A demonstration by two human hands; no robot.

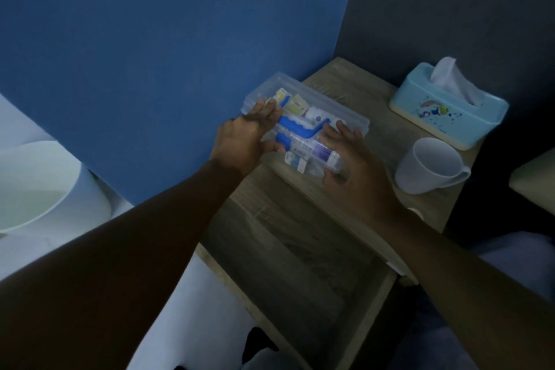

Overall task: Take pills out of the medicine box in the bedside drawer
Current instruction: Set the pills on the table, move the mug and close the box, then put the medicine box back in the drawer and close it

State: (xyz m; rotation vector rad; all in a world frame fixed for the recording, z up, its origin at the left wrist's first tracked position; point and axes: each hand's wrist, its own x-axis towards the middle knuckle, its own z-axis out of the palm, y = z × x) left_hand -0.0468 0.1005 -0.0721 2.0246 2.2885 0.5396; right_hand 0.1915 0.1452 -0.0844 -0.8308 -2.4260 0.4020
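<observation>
A clear plastic medicine box (303, 93) with a blue handle (295, 128) rests on the top of the wooden bedside table (354, 81), against the blue wall. Small packets and a white bottle show through its lid. My left hand (243, 141) grips the box's left end, fingers over the top and thumb at the front. My right hand (354, 168) holds the right front corner, fingers spread on the lid. Below the hands the bedside drawer (300, 264) stands pulled out, its wooden bottom bare.
A light blue tissue box (447, 111) stands at the back right of the table top. A white mug (426, 165) sits in front of it, close to my right hand. A white curved object (39, 189) lies at the left.
</observation>
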